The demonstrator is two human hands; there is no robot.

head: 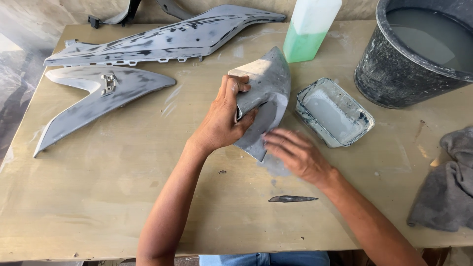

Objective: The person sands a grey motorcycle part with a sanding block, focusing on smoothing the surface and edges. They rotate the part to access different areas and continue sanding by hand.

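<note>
A grey, pointed plastic body panel point(268, 83) lies tilted on the tan table point(98, 197), its tip toward me. My left hand point(224, 118) grips the panel's left edge, thumb and fingers wrapped around it. My right hand point(295, 153) lies flat with fingers together, pressed on the panel's lower tip and slightly blurred; whether something is under the palm I cannot tell. A shallow rectangular tray point(364, 123) of cloudy water sits just right of the panel.
Two long grey panels point(162, 39) point(93, 101) lie at the far left. A plastic bottle with green liquid point(308, 32) stands at the back. A black bucket of water point(394, 74) is back right, a grey rag point(448, 187) at right, a dark sliver point(291, 199) near me.
</note>
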